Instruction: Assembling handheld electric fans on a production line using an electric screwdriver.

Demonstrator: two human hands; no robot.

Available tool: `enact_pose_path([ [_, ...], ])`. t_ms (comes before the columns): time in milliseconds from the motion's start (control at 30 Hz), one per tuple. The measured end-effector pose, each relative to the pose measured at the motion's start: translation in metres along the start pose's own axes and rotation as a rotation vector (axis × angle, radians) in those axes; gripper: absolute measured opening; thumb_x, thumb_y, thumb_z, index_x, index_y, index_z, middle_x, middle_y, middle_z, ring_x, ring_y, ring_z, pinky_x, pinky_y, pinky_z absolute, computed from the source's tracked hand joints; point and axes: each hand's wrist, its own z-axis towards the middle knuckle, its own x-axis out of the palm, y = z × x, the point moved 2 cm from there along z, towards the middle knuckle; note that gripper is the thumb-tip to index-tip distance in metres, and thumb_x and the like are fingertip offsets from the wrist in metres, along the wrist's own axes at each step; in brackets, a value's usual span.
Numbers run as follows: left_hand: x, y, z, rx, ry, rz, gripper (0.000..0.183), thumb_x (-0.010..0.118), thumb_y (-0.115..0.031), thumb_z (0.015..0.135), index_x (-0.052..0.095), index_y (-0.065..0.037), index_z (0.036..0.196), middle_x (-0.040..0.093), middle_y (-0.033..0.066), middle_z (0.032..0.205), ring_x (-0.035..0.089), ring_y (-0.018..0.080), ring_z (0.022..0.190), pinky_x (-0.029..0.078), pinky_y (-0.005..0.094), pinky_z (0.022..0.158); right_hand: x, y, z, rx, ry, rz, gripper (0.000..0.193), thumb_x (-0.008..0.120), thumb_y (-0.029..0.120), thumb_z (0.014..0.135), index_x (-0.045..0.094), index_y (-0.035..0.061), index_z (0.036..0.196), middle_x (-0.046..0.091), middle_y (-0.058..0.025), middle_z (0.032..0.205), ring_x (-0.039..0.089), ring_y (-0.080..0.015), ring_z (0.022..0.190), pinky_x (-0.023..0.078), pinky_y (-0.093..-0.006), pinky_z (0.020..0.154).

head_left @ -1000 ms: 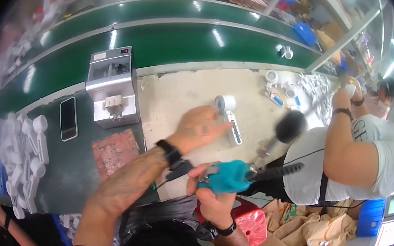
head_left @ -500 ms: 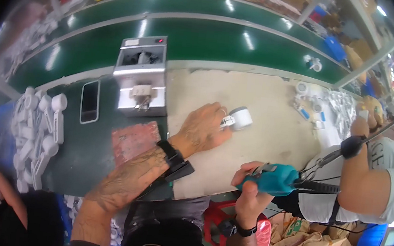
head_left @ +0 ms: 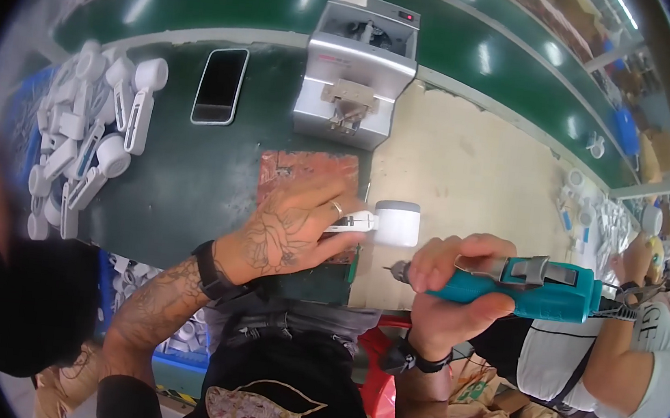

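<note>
My left hand (head_left: 288, 224) is closed on the handle of a white plastic part with a round, grey-rimmed cup head (head_left: 397, 224). The part lies sideways near the seam between the red plate (head_left: 298, 168) and the beige board (head_left: 470, 166). Fingers cover much of its handle. My right hand (head_left: 451, 311) is wrapped around a teal electric screwdriver (head_left: 547, 292). The tool is held nearly level, and its bit points left, a little below the cup head and apart from it.
A silver screw feeder (head_left: 357, 73) stands beyond my hands. Left of it lies a phone (head_left: 220, 87). Several similar white parts (head_left: 114, 137) are heaped at far left. Clear plastic bags (head_left: 606, 229) sit at right, near a co-worker in a white shirt (head_left: 581, 357).
The view has swung left. My left hand has brought the white part leftward and nearer, over the red plate's side. The screwdriver has come closer to it, its bit now showing.
</note>
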Motion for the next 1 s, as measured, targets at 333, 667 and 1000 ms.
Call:
enact_pose_path([
  [333, -0.002, 0.005, -0.005, 0.127, -0.064, 0.087, 0.033, 0.078, -0.025, 0.079, 0.067, -0.006, 0.103, 0.064, 0.01, 0.102, 0.063, 0.0314, 0.098, 0.052, 0.0414, 0.085, 0.042, -0.026, 0.024, -0.048, 0.133, 0.015, 0.075, 0.056, 0.074, 0.087, 0.051, 0.0022, 0.11, 0.048, -0.0046, 0.063, 0.047, -0.0171, 0.052, 0.04, -0.0327, 0.05],
  [667, -0.001, 0.011, -0.004, 0.126, -0.02, 0.039, 0.04, 0.078, -0.027, 0.077, 0.062, -0.004, 0.107, 0.059, 0.012, 0.105, 0.06, 0.0326, 0.102, 0.051, 0.0426, 0.087, 0.044, -0.034, 0.03, -0.089, 0.121, -0.012, 0.077, 0.056, 0.073, 0.088, 0.052, -0.0002, 0.111, 0.047, -0.0042, 0.062, 0.047, -0.0163, 0.052, 0.04, -0.0316, 0.049],
  [1000, -0.004, 0.013, -0.002, 0.077, 0.09, -0.024, 0.036, 0.078, -0.027, 0.079, 0.061, 0.001, 0.094, 0.057, 0.0186, 0.112, 0.059, 0.0367, 0.107, 0.05, 0.0442, 0.093, 0.042, -0.037, 0.033, -0.081, 0.153, -0.026, 0.08, 0.057, 0.074, 0.086, 0.053, -0.0018, 0.11, 0.047, -0.0037, 0.059, 0.047, -0.0158, 0.048, 0.04, -0.031, 0.045],
])
